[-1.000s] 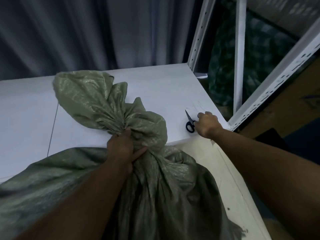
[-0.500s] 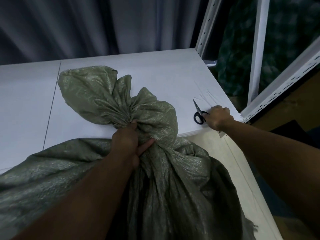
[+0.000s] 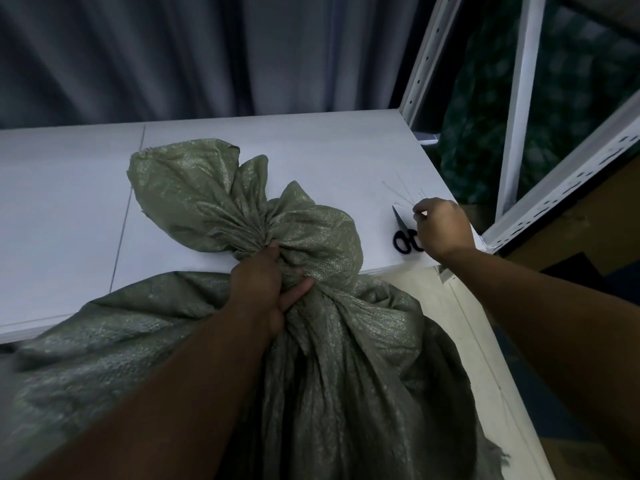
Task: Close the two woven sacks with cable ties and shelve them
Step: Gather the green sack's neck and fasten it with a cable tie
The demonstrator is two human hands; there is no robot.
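Observation:
A grey-green woven sack [image 3: 346, 375] stands against the front edge of the white table [image 3: 69, 202], and its loose top [image 3: 194, 188] flops onto the tabletop. My left hand [image 3: 266, 289] grips the gathered neck of the sack. Thin white cable ties [image 3: 398, 190] lie near the table's right edge. My right hand [image 3: 443, 226] hovers over their near ends with curled fingers, thumb and forefinger pinching at one tie. Black scissors [image 3: 403, 235] lie just left of that hand, partly under it.
A white perforated shelf rack [image 3: 519, 116] stands right of the table, with a dark green patterned bundle [image 3: 581, 98] behind its posts. Grey curtains [image 3: 173, 53] hang behind the table. A lower white surface [image 3: 460, 327] runs along the sack's right side.
My right hand has moved from the scissors' handles forward to the near ends of the cable ties. My left hand keeps its hold on the sack's neck.

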